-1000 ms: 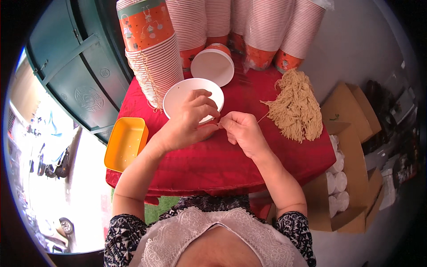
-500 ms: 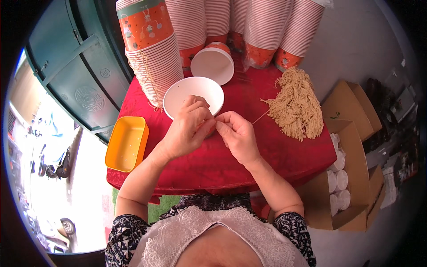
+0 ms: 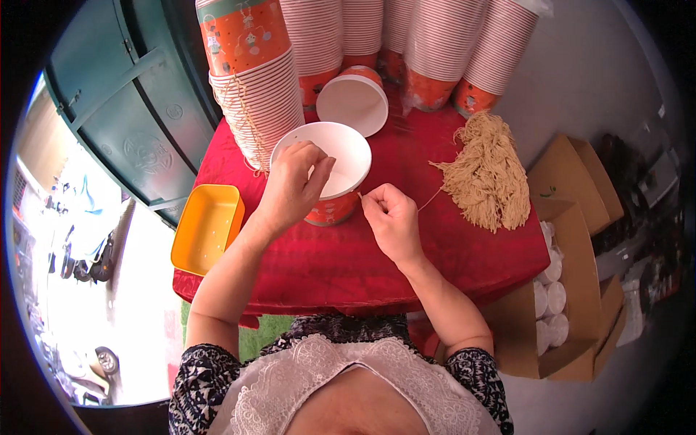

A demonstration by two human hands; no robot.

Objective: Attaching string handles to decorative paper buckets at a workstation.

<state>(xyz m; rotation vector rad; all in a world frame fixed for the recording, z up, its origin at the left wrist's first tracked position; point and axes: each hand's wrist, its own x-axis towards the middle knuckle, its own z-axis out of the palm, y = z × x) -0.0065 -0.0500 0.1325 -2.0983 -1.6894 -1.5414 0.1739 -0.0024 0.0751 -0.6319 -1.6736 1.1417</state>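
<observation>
The right hand (image 3: 393, 225) pinches a thin string (image 3: 430, 200) between thumb and forefinger, a short end poking out just beside the cup (image 3: 335, 211); the string runs back to a tan bundle (image 3: 489, 174) on the table's right side; the left hand (image 3: 290, 181) is curled at the cup's rim, but its fingertips show poorly, so I cannot tell whether they hold anything; the cup stands upright near the middle of the table.

To do this well, I would keep the pinch close to the string's tip so it does not flop; leave some slack toward the bundle so no tangle tugs; and steady the cup lightly, as its wall looks like paper that would dent.

The table (image 3: 326, 279) wears a wrinkled red cloth; a yellow tray (image 3: 206, 217) sits at its left edge; behind that rises a stack of cups (image 3: 279, 87) with string hanging down its side; more stacks (image 3: 444, 43) line the back, and a loose cup (image 3: 351, 107) lies tipped before them; to the right, an open cardboard box (image 3: 582, 268) holds white round things (image 3: 556, 297); at the left, a green door (image 3: 145, 138) borders a glaring opening.
</observation>
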